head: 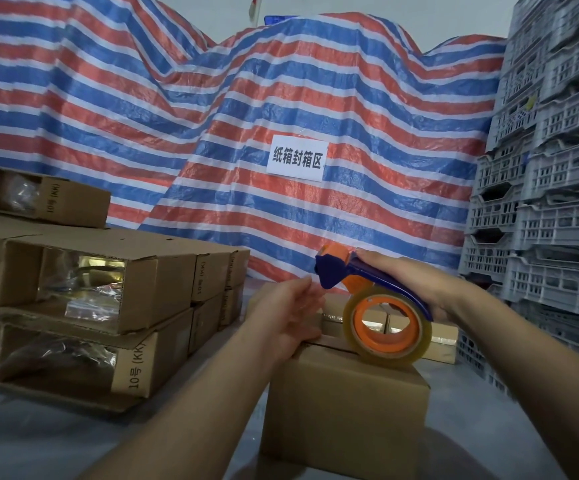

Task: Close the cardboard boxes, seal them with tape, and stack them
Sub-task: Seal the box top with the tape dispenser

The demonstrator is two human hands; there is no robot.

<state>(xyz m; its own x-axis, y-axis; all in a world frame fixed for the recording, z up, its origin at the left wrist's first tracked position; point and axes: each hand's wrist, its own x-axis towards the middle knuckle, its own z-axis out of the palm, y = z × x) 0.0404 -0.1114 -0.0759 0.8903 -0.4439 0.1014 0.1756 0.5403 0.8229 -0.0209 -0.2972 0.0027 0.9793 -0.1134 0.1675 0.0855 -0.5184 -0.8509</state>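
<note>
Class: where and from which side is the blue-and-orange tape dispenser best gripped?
Grip the blue-and-orange tape dispenser by its long blue handle, from above and the right, as the right hand does: the handle slopes over the clear tape roll, leaving the cutter end free.

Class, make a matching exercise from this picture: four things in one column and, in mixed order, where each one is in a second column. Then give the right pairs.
Things:
1. tape dispenser
2. paper sign
3. grey crates
4. open boxes

Places:
A. stacked at the left
B. stacked at the right
C. on the striped tarp
D. in the right hand, on the closed box

Pairs: 1-D, 2-C, 3-B, 4-A
</note>
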